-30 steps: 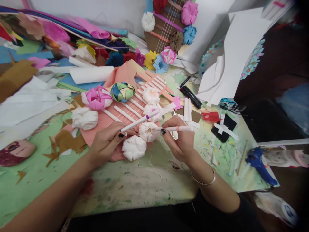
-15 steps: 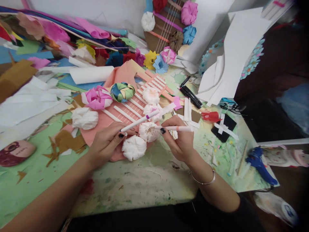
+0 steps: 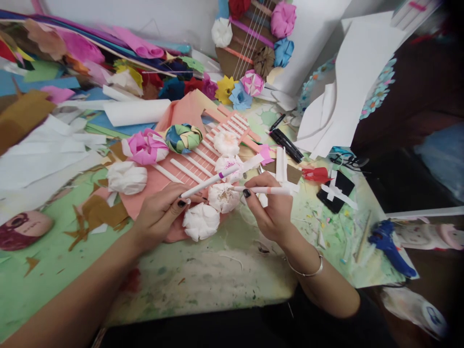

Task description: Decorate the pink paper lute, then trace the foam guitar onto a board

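Note:
My right hand pinches a white marker with an orange band, its tip at a white paper flower with brownish specks in its centre. Between the fingers of my left hand is a white marker with a purple band, slanting up to the right. Beneath both hands lies a salmon paper guitar with white strips and strings. Along its edges sit a plain white paper flower, a pink-specked white flower, a pink-and-white flower and a green-and-blue flower.
Black markers lie behind my right hand. A blue glue gun rests at the table's right edge. Paper scraps and a white paper roll are on the left. A brown decorated guitar leans against the wall.
My right hand and its marker have shifted very slightly to the right, with the tip still at the flower's centre. My left hand holds its marker almost unmoved.

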